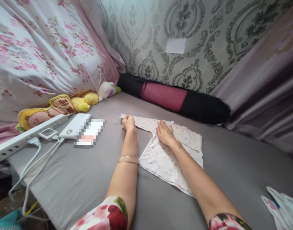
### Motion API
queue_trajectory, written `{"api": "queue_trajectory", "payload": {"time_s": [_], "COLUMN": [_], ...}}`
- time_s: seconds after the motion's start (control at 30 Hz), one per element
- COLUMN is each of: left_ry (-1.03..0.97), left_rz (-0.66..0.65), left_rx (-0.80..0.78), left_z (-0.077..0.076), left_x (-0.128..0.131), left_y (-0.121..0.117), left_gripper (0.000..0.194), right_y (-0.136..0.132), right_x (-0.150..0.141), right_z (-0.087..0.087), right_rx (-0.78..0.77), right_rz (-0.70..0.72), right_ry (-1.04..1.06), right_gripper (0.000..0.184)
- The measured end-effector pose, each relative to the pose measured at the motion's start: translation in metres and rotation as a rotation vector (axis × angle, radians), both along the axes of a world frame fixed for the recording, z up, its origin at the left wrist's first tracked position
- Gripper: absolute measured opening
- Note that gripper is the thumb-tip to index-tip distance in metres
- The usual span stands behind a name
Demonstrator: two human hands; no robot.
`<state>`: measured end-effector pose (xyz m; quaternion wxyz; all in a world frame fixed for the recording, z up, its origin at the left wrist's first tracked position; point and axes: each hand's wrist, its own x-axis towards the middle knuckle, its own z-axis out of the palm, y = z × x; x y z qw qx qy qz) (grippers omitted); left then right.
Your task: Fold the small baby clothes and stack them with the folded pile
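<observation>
A small white shirt (160, 158) with a faint pastel print lies spread on a grey sheet, one sleeve stretched to the left and the other side partly folded over. My left hand (129, 123) is closed around the cuff end of that left sleeve. Flat on the upper part of the shirt rests my right hand (165, 133), its fingers stretched out and holding nothing. My right forearm covers part of the shirt's lower right side.
A white power strip (28, 137) with plugs and cables runs along the left edge, beside a white power bank (76, 124). Plush toys (82, 101) line the curtain. A long black-and-maroon bag (165, 95) lies by the wall. White folded cloth (284, 207) is at lower right.
</observation>
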<state>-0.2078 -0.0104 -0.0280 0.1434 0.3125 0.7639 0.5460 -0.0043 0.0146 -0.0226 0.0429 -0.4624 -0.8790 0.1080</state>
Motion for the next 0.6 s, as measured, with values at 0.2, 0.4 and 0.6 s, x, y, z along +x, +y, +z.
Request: {"api": "queue_trajectory", "payload": {"time_s": [0.2, 0.4, 0.6], "left_ry": [-0.396, -0.709, -0.655], "left_rz": [0.281, 0.105, -0.206], "left_rx": [0.37, 0.746, 0.824], "left_z": [0.018, 0.041, 0.058], "left_x": [0.002, 0.014, 0.041], "left_y": [0.006, 0.005, -0.003], "left_gripper": [0.041, 0.032, 0.03], "right_y": [0.007, 0.02, 0.032], "right_x": [-0.011, -0.016, -0.03], "right_z": [0.001, 0.018, 0.038], "right_rx": [-0.02, -0.102, -0.192], "right_rz": [-0.053, -0.073, -0.144], "right_ry": [-0.056, -0.125, -0.24], "right_gripper": [0.058, 0.067, 0.095]}}
